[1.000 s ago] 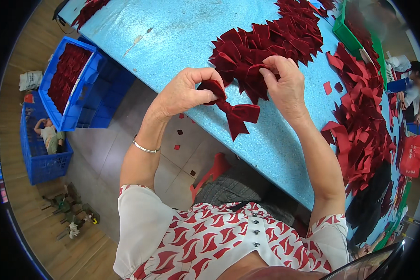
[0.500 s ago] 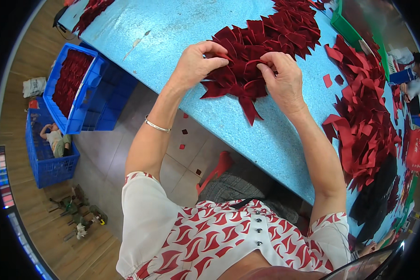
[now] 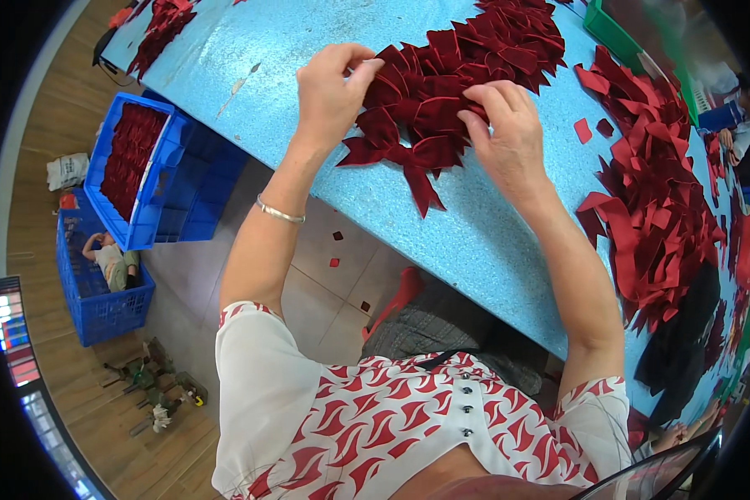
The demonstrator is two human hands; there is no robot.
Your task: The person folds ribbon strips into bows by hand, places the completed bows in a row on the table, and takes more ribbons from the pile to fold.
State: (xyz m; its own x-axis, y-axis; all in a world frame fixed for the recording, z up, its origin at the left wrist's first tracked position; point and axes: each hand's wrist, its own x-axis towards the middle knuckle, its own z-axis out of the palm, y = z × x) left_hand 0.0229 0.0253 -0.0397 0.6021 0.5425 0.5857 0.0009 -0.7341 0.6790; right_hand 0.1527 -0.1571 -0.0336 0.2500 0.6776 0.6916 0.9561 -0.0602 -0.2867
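Note:
Both my hands are over a row of dark red velvet bows [image 3: 429,108] heaped at the table's near edge. My left hand [image 3: 329,92] is closed in a pinch at the row's left edge, on a bow's loop. The fingers of my right hand [image 3: 507,133] are closed on the right loop of a bow. The front bow [image 3: 415,154] lies flat on the table, its forked tail pointing toward me. Behind it the bows overlap in a thick line running to the far right.
The blue tabletop [image 3: 308,25] carries a pile of red ribbon pieces [image 3: 650,200] at right, near a black cloth [image 3: 679,342] and a green crate [image 3: 617,37]. On the left stands a blue crate of bows [image 3: 129,158]; a person [image 3: 117,262] lies in a lower blue basket [image 3: 100,321].
My left hand has moved left and away from me, apart from the right hand. The front bow has shifted slightly left. My right hand stays in nearly the same place.

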